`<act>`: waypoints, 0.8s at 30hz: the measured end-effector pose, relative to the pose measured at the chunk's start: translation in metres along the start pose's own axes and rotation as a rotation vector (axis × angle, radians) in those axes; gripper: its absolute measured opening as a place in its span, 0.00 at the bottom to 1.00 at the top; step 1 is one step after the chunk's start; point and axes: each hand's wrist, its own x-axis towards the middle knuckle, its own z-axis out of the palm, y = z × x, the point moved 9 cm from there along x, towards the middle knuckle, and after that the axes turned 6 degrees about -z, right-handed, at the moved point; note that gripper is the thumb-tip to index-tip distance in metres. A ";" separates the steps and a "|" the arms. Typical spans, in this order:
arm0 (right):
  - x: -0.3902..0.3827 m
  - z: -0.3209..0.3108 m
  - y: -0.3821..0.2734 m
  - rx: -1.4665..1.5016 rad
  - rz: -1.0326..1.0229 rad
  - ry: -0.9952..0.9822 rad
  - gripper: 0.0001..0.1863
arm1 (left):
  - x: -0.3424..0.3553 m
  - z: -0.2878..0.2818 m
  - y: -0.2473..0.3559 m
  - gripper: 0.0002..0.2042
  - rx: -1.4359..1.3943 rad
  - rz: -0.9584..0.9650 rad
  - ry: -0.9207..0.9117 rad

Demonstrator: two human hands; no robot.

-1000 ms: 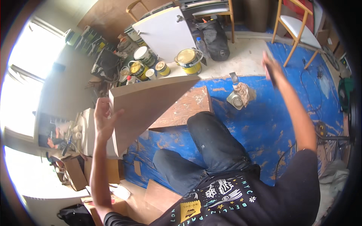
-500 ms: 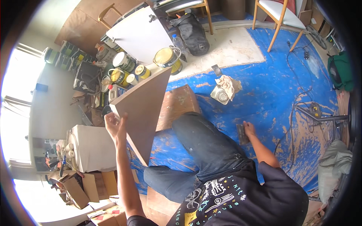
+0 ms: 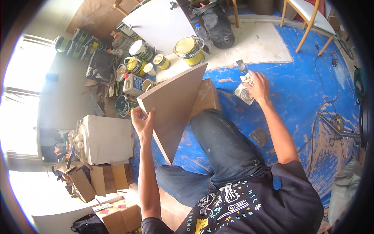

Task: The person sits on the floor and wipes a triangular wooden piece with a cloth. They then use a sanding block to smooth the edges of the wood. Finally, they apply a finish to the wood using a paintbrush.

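A flat brown wooden board (image 3: 175, 105) stands tilted on edge beside my knees. My left hand (image 3: 143, 124) is closed on its near-left edge, thumb on the broad face. Under the board's far side sits a wooden box-like block (image 3: 208, 95). My right hand (image 3: 260, 89) reaches out over the blue sheet, its fingers closed on a crumpled pale rag (image 3: 246, 79). Right below that rag lies a rectangular metal tin (image 3: 244, 94). A dark flat scraper or sanding pad, hard to tell which (image 3: 258, 137), rests on the sheet near my right thigh.
Blue plastic sheeting (image 3: 307, 97), smeared with dust, covers the floor. Paint tubs (image 3: 189, 50) and a plastic jug (image 3: 133, 85) cluster at the far left. Cardboard boxes (image 3: 120, 214) stand at near left. A cable (image 3: 316, 117) runs along the right; a black bag (image 3: 218, 29) lies ahead.
My right hand has let go of the dark flat tool, leaving it on the sheet, and has moved forward to grip the rag. My left hand still holds the board. The view has shifted.
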 end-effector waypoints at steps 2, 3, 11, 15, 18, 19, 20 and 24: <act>-0.002 0.011 0.014 0.051 0.040 -0.049 0.18 | 0.001 0.006 0.002 0.24 0.025 -0.030 -0.030; -0.001 0.009 0.015 0.129 0.044 0.026 0.17 | 0.003 0.005 0.005 0.24 0.041 -0.042 -0.039; 0.014 0.098 -0.208 0.577 0.023 0.041 0.14 | 0.024 -0.023 -0.002 0.21 0.037 -0.040 -0.100; -0.005 0.137 -0.271 0.777 0.263 0.261 0.08 | 0.032 0.003 -0.001 0.23 0.077 -0.032 -0.119; -0.035 0.086 -0.377 0.871 -0.136 0.334 0.05 | 0.030 -0.020 -0.006 0.22 0.079 -0.040 -0.111; -0.039 0.090 -0.381 0.929 -0.161 0.270 0.07 | 0.030 -0.021 -0.010 0.22 0.062 -0.060 -0.112; -0.041 0.100 -0.368 0.934 -0.144 0.279 0.07 | 0.030 -0.020 -0.014 0.22 0.045 -0.080 -0.112; -0.015 0.162 -0.263 0.764 0.142 0.317 0.07 | 0.040 -0.010 -0.012 0.24 -0.023 -0.051 -0.161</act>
